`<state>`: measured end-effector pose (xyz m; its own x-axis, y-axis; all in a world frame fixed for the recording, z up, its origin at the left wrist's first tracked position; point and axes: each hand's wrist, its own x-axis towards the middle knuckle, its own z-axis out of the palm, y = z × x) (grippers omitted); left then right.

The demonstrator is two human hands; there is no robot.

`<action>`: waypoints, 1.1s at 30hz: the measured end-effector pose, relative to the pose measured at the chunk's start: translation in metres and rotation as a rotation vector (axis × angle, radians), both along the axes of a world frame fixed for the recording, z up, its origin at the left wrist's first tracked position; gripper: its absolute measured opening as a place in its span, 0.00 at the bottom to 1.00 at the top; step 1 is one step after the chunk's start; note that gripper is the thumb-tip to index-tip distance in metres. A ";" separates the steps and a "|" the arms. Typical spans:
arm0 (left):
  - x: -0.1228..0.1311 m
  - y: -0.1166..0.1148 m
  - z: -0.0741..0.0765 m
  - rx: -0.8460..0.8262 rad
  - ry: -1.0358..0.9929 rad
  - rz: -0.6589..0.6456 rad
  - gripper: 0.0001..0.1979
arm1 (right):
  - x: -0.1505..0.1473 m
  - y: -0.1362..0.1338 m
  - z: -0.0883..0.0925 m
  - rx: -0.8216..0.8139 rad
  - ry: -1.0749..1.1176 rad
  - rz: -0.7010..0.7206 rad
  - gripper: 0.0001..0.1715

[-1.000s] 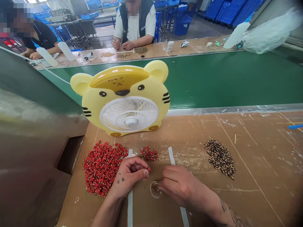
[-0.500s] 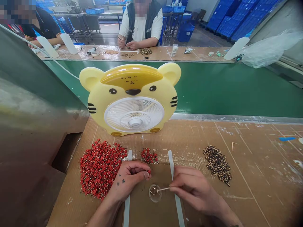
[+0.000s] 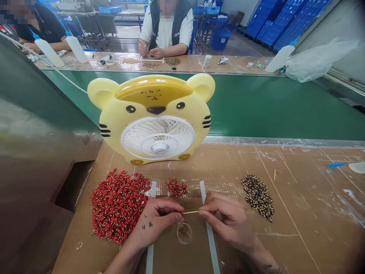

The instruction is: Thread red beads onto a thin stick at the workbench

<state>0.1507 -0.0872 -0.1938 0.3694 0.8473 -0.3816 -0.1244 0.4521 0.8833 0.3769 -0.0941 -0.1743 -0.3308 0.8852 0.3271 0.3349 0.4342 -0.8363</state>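
Note:
My left hand [image 3: 159, 219] pinches a small red piece [image 3: 182, 214] between thumb and forefinger, most of it hidden by the fingertips. My right hand [image 3: 225, 217] is closed on a thin wooden stick [image 3: 191, 212], whose tip meets the red piece. Just below the fingertips, a small clear round dish [image 3: 184, 233] with clear contents rests on a brown board [image 3: 179, 258]. A large heap of red pieces [image 3: 119, 205] lies left of my left hand. A smaller cluster of red pieces [image 3: 176, 187] sits beyond the board. Dark and gold pieces [image 3: 258, 196] are piled to the right.
A yellow animal-shaped fan [image 3: 155, 118] stands behind the piles. Pale tape strips [image 3: 209, 236] run along the board's sides. At left rises a metal panel [image 3: 42, 152]. Across a green barrier [image 3: 270, 106], a person [image 3: 168, 30] sits at another bench; another person is at far left.
My right hand has lifted the stick from the dish up to the red piece in my left hand. The whole view has shifted slightly.

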 end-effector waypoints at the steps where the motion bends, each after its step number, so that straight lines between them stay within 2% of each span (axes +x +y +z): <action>1: 0.000 0.000 0.000 0.004 0.004 0.001 0.04 | -0.001 0.000 0.000 0.005 -0.013 -0.003 0.08; 9: 0.000 0.000 -0.001 0.004 0.080 0.039 0.04 | 0.003 -0.002 0.003 -0.008 -0.057 -0.046 0.13; 12: 0.000 0.000 -0.001 0.008 0.078 0.047 0.04 | 0.006 -0.004 0.005 -0.031 -0.105 0.055 0.14; 14: -0.002 0.001 -0.002 0.013 0.085 0.044 0.04 | 0.005 -0.007 0.006 -0.042 -0.194 0.154 0.15; 16: -0.004 0.002 -0.004 0.014 0.109 0.051 0.05 | 0.007 -0.007 0.006 -0.051 -0.283 0.193 0.17; 19: -0.005 0.003 -0.007 0.007 0.138 0.068 0.07 | 0.027 0.000 0.007 -0.077 -0.388 0.067 0.18; 22: -0.006 0.002 -0.010 0.010 0.142 0.062 0.08 | 0.069 0.013 0.010 -0.069 -0.573 -0.176 0.08; 24: -0.006 0.000 -0.012 0.014 0.144 0.052 0.08 | 0.099 0.022 0.011 -0.044 -0.769 -0.289 0.07; 28: -0.006 -0.001 -0.013 0.024 0.155 0.030 0.09 | 0.132 0.032 0.008 -0.069 -1.017 -0.248 0.08; 33: -0.005 0.001 -0.015 0.033 0.126 0.034 0.09 | 0.129 0.040 0.003 -0.084 -1.082 -0.186 0.13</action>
